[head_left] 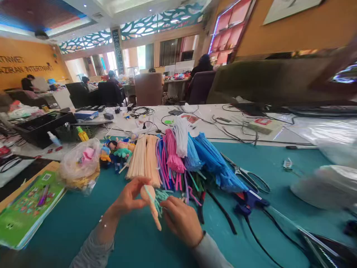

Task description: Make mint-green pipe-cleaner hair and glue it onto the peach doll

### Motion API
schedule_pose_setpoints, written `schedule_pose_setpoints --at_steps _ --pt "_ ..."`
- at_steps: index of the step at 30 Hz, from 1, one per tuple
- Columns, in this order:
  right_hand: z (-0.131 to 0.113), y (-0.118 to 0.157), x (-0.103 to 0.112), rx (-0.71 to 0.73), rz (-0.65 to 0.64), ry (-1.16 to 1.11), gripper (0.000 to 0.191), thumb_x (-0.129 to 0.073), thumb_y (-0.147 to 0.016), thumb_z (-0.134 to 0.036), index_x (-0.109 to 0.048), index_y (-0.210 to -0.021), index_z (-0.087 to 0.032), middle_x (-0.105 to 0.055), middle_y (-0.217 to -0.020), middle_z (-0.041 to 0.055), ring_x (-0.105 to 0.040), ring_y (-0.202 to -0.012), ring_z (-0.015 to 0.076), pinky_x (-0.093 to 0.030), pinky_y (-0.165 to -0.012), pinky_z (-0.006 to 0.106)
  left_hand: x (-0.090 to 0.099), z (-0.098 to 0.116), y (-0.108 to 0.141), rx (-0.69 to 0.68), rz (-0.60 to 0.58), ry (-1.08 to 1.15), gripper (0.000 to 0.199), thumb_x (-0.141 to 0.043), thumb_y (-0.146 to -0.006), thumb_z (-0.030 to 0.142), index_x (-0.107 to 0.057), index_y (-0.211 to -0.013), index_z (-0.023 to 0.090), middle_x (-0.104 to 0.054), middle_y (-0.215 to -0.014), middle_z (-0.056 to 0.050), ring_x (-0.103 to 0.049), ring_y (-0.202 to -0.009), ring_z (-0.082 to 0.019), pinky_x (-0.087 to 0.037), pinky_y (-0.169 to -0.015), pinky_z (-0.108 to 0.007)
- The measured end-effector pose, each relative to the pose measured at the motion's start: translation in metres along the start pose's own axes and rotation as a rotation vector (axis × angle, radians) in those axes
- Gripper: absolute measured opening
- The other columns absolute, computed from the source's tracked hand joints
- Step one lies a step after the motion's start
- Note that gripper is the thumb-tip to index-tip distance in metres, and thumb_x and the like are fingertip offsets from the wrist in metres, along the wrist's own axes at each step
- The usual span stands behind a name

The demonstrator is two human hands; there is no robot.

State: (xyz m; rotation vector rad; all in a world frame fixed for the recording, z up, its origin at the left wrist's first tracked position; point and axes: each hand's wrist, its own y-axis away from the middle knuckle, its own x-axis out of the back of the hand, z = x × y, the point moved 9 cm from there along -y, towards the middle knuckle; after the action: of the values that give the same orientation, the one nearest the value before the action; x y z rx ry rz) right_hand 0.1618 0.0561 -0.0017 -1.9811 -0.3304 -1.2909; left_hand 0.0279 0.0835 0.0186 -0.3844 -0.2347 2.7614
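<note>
My left hand (128,201) pinches a small figure of twisted pipe cleaners (148,194), with a rounded peach part and a peach limb hanging down. Teal pipe cleaners (164,194) stick out from its right side. My right hand (182,220) has its fingers closed at these teal strands; its fingertips are partly hidden. Just beyond the hands lie bundles of peach pipe cleaners (142,158), pink pipe cleaners (174,154), white pipe cleaners (180,137) and blue pipe cleaners (220,163). Finished-looking little dolls (119,149) lie to their left.
Scissors (248,175) and a blue glue gun (251,201) with its cord lie on the right of the green mat (111,238). A clear plastic bag (79,163) and a green book (33,204) are at left. Cables and small boxes lie behind. Several people sit farther back.
</note>
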Motion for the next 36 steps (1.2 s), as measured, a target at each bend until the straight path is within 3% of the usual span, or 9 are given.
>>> schedule_pose_setpoints --at_steps 5,8,11,14,17,22,24,29,36 --pt "-0.024 0.006 -0.014 0.015 -0.055 0.011 0.008 -0.061 -0.083 -0.019 -0.066 -0.087 -0.024 -0.058 -0.073 0.0009 -0.055 -0.064 0.0153 -0.034 -0.051 0.024 0.023 -0.012 0.005 0.023 0.136 0.286 0.046 -0.080 -0.059 0.022 -0.067 -0.104 0.021 -0.066 -0.091 -0.002 -0.062 -0.077 -0.017 -0.050 -0.069 -0.026" --pt "-0.020 0.011 -0.013 -0.018 -0.054 0.028 0.009 -0.061 -0.083 -0.017 -0.067 -0.086 -0.023 -0.058 -0.072 0.0018 -0.056 -0.066 0.0165 -0.035 -0.050 0.024 0.044 -0.023 0.006 0.084 0.270 0.483 0.043 -0.077 -0.061 0.020 -0.066 -0.102 0.021 -0.069 -0.091 -0.002 -0.066 -0.079 -0.020 -0.054 -0.076 -0.034" --pt "-0.010 0.014 -0.009 -0.088 -0.022 0.048 0.015 -0.056 -0.084 -0.012 -0.066 -0.079 -0.021 -0.060 -0.073 0.0039 -0.058 -0.065 0.0167 -0.036 -0.050 0.024 0.056 -0.035 0.007 0.159 0.331 0.621 0.036 -0.073 -0.065 0.018 -0.063 -0.100 0.023 -0.070 -0.090 0.001 -0.069 -0.079 -0.018 -0.055 -0.079 -0.033" --pt "-0.004 0.018 0.002 -0.142 0.013 0.041 0.015 -0.054 -0.085 -0.014 -0.067 -0.080 -0.022 -0.063 -0.075 0.0031 -0.061 -0.067 0.0152 -0.042 -0.053 0.023 0.060 -0.046 0.010 0.224 0.345 0.706 0.029 -0.071 -0.067 0.017 -0.062 -0.094 0.023 -0.070 -0.083 0.002 -0.070 -0.080 -0.017 -0.056 -0.078 -0.029" --pt "0.020 0.032 0.033 -0.263 0.067 0.050 0.018 -0.051 -0.087 -0.019 -0.068 -0.088 -0.024 -0.066 -0.081 0.0026 -0.064 -0.075 0.0138 -0.048 -0.065 0.021 0.059 -0.057 0.016 0.322 0.397 0.702 0.028 -0.070 -0.068 0.015 -0.064 -0.095 0.021 -0.071 -0.081 0.001 -0.070 -0.076 -0.017 -0.058 -0.070 -0.026" --pt "0.114 0.099 0.125 -0.837 0.160 0.205 0.023 -0.045 -0.093 -0.027 -0.066 -0.092 -0.019 -0.066 -0.085 0.0077 -0.063 -0.068 0.0187 -0.050 -0.064 0.031 0.054 -0.063 0.021 0.340 0.501 0.376 0.030 -0.074 -0.065 0.020 -0.066 -0.094 0.018 -0.069 -0.082 0.001 -0.066 -0.064 -0.014 -0.058 -0.064 -0.025" --pt "0.146 0.124 0.146 -1.055 0.117 0.232 0.022 -0.046 -0.094 -0.027 -0.065 -0.087 -0.019 -0.067 -0.084 0.0073 -0.064 -0.072 0.0209 -0.050 -0.065 0.034 0.047 -0.062 0.018 0.294 0.500 0.181 0.034 -0.075 -0.065 0.028 -0.066 -0.096 0.017 -0.068 -0.079 0.000 -0.065 -0.061 -0.014 -0.055 -0.058 -0.024" --pt "0.182 0.134 0.126 -1.349 -0.048 0.130 0.031 -0.055 -0.093 -0.040 -0.060 -0.109 -0.015 -0.065 -0.099 0.0052 -0.064 -0.083 0.0174 -0.054 -0.075 0.038 0.021 -0.058 0.010 0.175 0.471 -0.274 0.038 -0.071 -0.064 0.040 -0.064 -0.093 0.017 -0.071 -0.084 -0.005 -0.068 -0.077 -0.022 -0.055 -0.067 -0.029" --pt "0.191 0.127 0.092 -1.443 0.015 0.046 0.036 -0.056 -0.093 -0.036 -0.053 -0.123 -0.016 -0.062 -0.113 0.0081 -0.064 -0.093 0.0209 -0.052 -0.082 0.042 -0.002 -0.055 0.008 0.127 0.363 -0.709 0.042 -0.061 -0.068 0.044 -0.065 -0.100 0.017 -0.068 -0.086 -0.006 -0.066 -0.081 -0.025 -0.054 -0.074 -0.035"
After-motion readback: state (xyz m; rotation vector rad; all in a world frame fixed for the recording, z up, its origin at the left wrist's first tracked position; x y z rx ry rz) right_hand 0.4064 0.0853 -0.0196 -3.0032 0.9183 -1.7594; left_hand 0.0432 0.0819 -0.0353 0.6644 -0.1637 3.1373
